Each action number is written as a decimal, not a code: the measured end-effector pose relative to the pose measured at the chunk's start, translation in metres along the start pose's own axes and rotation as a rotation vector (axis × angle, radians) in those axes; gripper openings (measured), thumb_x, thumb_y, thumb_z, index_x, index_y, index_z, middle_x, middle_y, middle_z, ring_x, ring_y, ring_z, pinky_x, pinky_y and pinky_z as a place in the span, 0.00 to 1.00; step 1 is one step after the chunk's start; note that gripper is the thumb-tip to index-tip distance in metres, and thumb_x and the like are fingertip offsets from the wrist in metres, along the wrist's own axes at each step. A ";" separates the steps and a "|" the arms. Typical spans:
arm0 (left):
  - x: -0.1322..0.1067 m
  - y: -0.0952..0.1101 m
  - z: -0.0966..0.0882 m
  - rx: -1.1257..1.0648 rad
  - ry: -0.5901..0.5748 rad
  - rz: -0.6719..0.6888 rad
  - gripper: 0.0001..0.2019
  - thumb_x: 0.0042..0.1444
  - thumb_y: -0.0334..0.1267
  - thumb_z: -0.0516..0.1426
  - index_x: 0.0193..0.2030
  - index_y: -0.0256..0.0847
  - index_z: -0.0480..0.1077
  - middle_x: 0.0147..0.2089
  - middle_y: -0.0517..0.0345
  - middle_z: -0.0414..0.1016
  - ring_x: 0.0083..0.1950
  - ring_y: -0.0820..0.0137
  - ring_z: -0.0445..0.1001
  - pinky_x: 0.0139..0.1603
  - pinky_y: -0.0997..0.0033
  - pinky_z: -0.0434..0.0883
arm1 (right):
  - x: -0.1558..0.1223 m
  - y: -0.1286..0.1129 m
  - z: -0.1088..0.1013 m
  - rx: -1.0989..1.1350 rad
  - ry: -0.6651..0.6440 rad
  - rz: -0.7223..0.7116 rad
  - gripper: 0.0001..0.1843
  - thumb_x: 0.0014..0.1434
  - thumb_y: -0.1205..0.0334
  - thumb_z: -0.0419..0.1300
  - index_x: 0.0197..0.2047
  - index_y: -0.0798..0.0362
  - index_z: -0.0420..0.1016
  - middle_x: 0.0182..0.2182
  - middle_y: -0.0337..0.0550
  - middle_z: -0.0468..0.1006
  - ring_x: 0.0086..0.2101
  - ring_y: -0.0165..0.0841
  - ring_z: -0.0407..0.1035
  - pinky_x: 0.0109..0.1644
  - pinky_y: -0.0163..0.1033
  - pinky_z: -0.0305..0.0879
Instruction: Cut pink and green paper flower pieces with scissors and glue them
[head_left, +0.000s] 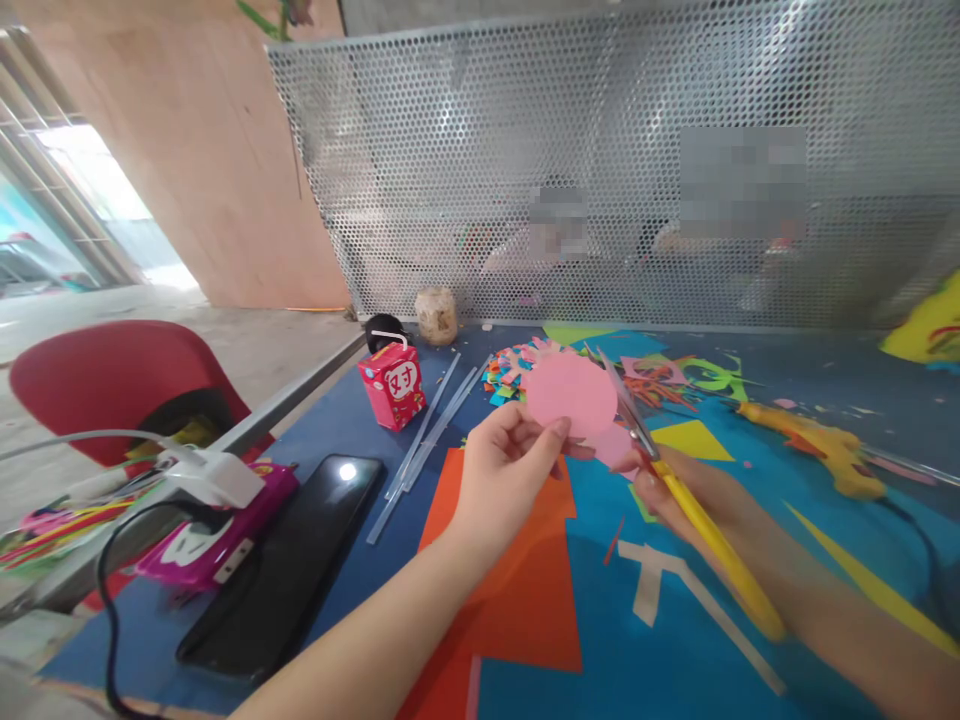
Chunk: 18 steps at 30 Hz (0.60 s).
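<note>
The pink paper disc (574,395) is flat, plain and pale, with a smooth rounded outline, broader than it is tall from this angle. It is held up above the surface (322,400), pinched by the left hand (502,460) with the thumb over its lower edge. The right hand (705,485) grips yellow-handled scissors (679,495), their blades rising just beside the disc's right edge; whether they touch it I cannot tell. The hands are near each other but apart, with orange paper (525,570) beneath the left.
</note>
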<state>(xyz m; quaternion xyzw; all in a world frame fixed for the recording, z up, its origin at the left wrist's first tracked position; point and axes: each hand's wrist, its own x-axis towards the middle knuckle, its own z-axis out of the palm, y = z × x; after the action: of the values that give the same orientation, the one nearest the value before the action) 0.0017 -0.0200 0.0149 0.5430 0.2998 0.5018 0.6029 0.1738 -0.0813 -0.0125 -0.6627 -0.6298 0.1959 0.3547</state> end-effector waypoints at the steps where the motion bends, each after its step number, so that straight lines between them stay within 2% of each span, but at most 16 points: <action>1: 0.000 0.000 0.001 0.010 0.004 -0.011 0.08 0.52 0.36 0.59 0.28 0.35 0.66 0.21 0.59 0.74 0.19 0.79 0.68 0.21 0.80 0.64 | 0.000 0.000 0.000 0.014 0.005 -0.015 0.20 0.57 0.42 0.47 0.36 0.48 0.69 0.22 0.36 0.64 0.22 0.37 0.62 0.26 0.41 0.59; 5: -0.002 0.001 0.001 0.035 0.013 -0.031 0.07 0.51 0.36 0.59 0.28 0.34 0.68 0.21 0.59 0.73 0.19 0.78 0.68 0.22 0.80 0.65 | 0.002 0.001 -0.001 0.047 0.007 -0.084 0.18 0.59 0.43 0.48 0.32 0.48 0.67 0.28 0.40 0.70 0.30 0.40 0.67 0.34 0.43 0.64; 12: -0.002 0.003 0.001 0.025 0.003 -0.039 0.09 0.51 0.38 0.60 0.28 0.34 0.67 0.22 0.57 0.75 0.18 0.78 0.68 0.20 0.80 0.64 | 0.002 0.001 -0.001 -0.076 0.041 -0.099 0.19 0.61 0.45 0.46 0.28 0.48 0.63 0.25 0.38 0.68 0.26 0.36 0.64 0.27 0.39 0.61; 16: -0.002 0.003 0.001 -0.010 0.003 -0.022 0.10 0.50 0.40 0.61 0.27 0.35 0.67 0.22 0.56 0.76 0.18 0.77 0.69 0.21 0.79 0.64 | 0.001 -0.001 -0.002 -0.024 -0.005 -0.053 0.17 0.62 0.46 0.47 0.28 0.48 0.61 0.25 0.38 0.67 0.26 0.35 0.64 0.25 0.37 0.59; 18: -0.001 0.002 0.001 -0.024 0.004 -0.017 0.11 0.49 0.41 0.62 0.26 0.36 0.67 0.22 0.56 0.76 0.18 0.77 0.69 0.21 0.78 0.65 | 0.001 -0.001 -0.003 -0.001 -0.035 -0.006 0.17 0.62 0.46 0.47 0.29 0.48 0.61 0.23 0.37 0.65 0.22 0.33 0.61 0.21 0.36 0.54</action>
<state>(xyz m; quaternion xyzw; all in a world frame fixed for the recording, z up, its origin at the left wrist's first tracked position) 0.0012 -0.0215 0.0172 0.5321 0.2994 0.5012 0.6132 0.1750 -0.0810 -0.0094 -0.6573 -0.6381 0.2060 0.3440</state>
